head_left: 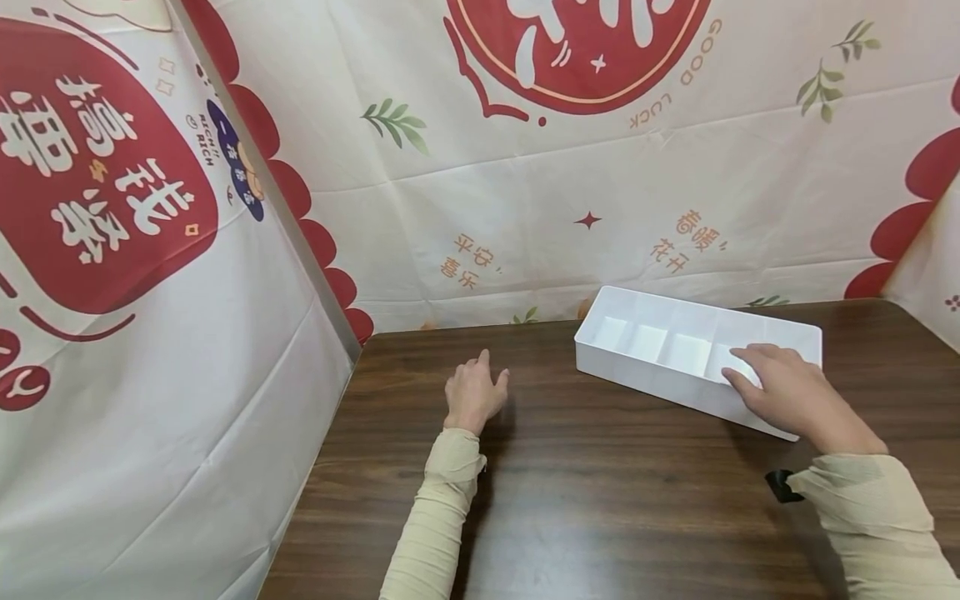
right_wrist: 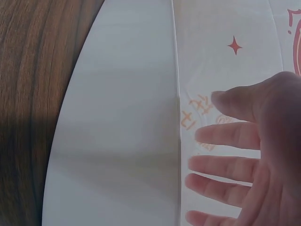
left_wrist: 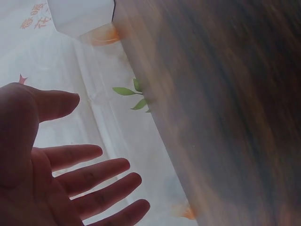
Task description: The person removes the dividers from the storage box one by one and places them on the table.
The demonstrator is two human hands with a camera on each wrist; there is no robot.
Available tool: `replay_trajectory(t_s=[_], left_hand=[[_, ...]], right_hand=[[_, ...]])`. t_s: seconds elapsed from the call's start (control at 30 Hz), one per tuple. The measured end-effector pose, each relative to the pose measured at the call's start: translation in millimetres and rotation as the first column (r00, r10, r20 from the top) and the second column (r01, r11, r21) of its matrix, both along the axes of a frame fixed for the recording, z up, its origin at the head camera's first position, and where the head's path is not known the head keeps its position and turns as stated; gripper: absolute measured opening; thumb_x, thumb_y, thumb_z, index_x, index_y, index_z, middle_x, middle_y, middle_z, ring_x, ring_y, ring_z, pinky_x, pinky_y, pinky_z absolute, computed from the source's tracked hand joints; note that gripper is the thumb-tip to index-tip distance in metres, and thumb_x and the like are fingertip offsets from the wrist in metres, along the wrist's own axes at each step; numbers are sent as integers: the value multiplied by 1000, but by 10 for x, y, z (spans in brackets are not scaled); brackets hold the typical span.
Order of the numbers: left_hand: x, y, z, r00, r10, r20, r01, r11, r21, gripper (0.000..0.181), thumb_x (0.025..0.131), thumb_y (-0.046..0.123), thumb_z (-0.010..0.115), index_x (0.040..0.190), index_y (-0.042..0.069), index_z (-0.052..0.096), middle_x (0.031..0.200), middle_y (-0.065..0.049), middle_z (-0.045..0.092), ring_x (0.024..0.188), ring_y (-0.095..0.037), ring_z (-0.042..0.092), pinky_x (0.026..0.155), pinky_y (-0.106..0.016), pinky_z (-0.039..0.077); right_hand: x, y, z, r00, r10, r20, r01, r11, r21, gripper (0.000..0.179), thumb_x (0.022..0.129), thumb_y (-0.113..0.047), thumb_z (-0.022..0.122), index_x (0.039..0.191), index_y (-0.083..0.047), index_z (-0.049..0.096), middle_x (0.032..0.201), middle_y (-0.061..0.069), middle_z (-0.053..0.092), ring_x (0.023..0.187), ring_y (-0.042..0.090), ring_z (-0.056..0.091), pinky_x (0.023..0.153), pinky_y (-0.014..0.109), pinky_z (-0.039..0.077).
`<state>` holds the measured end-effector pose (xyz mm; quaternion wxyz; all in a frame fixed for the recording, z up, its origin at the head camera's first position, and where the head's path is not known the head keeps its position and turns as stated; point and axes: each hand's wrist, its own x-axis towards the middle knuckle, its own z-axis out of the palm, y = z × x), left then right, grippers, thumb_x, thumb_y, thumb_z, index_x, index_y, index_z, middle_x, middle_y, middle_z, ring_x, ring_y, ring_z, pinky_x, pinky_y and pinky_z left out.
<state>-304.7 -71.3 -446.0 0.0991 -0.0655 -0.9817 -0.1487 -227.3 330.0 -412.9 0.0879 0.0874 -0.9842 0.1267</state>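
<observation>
A white rectangular organizer box (head_left: 651,375), split into several compartments by thin dividers, stands at a slant on the far right of the table. Over its right end is my right hand (head_left: 801,393), fingers spread and nothing between them. In the right wrist view the fingers extend loosely beside the rim of the box's long wall (right_wrist: 117,117). My left hand (head_left: 474,395) hovers over the table left of the box, holding nothing. Its thumb and fingers are apart in the left wrist view, where one corner of the box (left_wrist: 84,16) shows at the top.
The dark wood-grain table (head_left: 585,483) ends at a white printed cloth (head_left: 540,258) hanging behind it. Another cloth (head_left: 165,417) hangs along the left side. A small black piece (head_left: 783,486) sticks out by the right sleeve cuff.
</observation>
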Motion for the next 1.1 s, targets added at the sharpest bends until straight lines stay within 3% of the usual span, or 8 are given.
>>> replay_trajectory(t_s=[0.33,0.8,1.0,1.1], left_hand=[[21,79,-54,1000,4,23,-5,998,57,51,99,41,56,136,7,57,117,-15,69,99,-32,68,79,-51,54],[42,107,-125,998,-6,56,-1,993,119,48,98,40,57,133,7,61,116,-16,71,81,-33,70,71,-49,54],[30,93,-122,998,-9,63,1,991,136,47,98,40,57,132,7,62,115,-16,71,78,-32,69,69,-48,54],[34,92,-113,997,-18,72,7,989,149,47,98,40,57,131,7,63,115,-15,71,84,-33,70,72,-49,54]], right_hand=[[-22,-106,9,1000,-2,2,2,1000,-29,45,94,-24,63,120,13,59,120,40,57,111,55,53,91,69,40],[52,136,78,985,-169,11,170,982,-88,45,89,-17,66,117,17,58,113,43,56,100,57,52,79,70,44],[97,308,43,961,-278,-5,275,954,-122,49,87,-14,65,121,17,50,115,44,44,104,59,42,83,72,39],[121,382,17,938,-343,40,345,927,-144,55,89,-14,62,129,18,42,117,45,37,104,59,40,83,72,39]])
